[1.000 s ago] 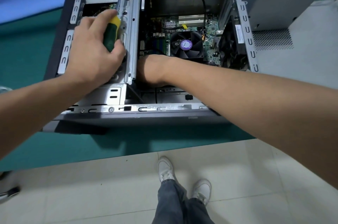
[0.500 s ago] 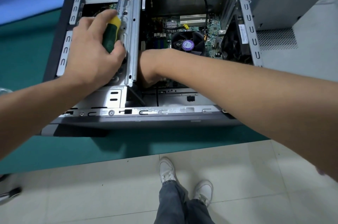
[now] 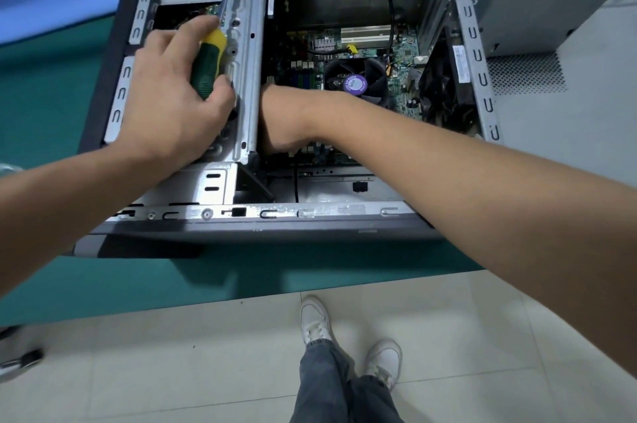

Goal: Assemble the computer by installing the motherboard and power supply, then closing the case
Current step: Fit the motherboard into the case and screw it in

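Motherboard (image 3: 348, 53) lies inside the open case (image 3: 310, 215) on the table; the right hand (image 3: 275, 119) has slid slightly farther beneath the drive cage (image 3: 246, 60), fingers hidden, probably seating it, while the left hand (image 3: 165, 101) still grips a screwdriver (image 3: 206, 67).

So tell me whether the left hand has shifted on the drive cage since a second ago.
No. The left hand grips the screwdriver at the same spot on the drive cage.

Right hand (image 3: 275, 119) fingers hidden behind the drive cage (image 3: 246, 53); screwdriver (image 3: 208, 63) tip unseen
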`<state>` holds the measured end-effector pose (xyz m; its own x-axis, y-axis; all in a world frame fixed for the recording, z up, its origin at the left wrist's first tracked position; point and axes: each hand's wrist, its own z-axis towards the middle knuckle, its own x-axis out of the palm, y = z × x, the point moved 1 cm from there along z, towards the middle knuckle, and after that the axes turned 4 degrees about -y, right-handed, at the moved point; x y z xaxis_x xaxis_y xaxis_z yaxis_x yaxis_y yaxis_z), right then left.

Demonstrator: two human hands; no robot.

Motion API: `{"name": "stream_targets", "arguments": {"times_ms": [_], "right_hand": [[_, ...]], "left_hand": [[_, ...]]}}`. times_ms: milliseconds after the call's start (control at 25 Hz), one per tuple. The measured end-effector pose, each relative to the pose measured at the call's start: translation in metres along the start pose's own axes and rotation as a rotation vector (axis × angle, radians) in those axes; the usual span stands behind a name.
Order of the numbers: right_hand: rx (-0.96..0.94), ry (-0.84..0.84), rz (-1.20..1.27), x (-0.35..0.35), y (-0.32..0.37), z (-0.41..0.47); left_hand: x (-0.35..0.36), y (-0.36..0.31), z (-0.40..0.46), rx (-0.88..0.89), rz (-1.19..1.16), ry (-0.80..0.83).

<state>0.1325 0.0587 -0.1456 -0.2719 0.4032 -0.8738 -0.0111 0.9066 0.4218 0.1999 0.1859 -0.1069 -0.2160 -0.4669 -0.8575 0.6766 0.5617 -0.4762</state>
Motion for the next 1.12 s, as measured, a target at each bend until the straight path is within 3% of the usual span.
{"name": "stream_targets", "arguments": {"times_ms": [120,360,520,680,880,1000,1120], "right_hand": [[0.073,-0.101,0.131,-0.008,-0.001,-0.009],[0.087,-0.015,0.065,0.003,0.004,-0.004],[0.118,-0.128,0.079,-0.004,0.002,-0.01],[0.085,-0.032,0.111,0.002,0.009,-0.007],[0.133,-0.143,0.065,0.0,0.006,-0.011],[0.104,-0.047,0.034,0.004,0.011,-0.008],[0.111,-0.101,0.048,0.001,0.008,-0.012]], "left_hand": [[0.001,0.0,0.0,0.001,0.0,-0.003],[0.001,0.002,0.001,0.006,0.008,-0.005],[0.002,0.002,0.001,0.007,0.011,-0.007],[0.0,0.001,0.0,0.007,0.019,-0.004],[0.002,0.0,0.001,0.006,0.02,-0.004],[0.001,0.001,0.001,0.007,0.011,-0.008],[0.001,0.001,0.001,0.011,0.013,-0.009]]}}
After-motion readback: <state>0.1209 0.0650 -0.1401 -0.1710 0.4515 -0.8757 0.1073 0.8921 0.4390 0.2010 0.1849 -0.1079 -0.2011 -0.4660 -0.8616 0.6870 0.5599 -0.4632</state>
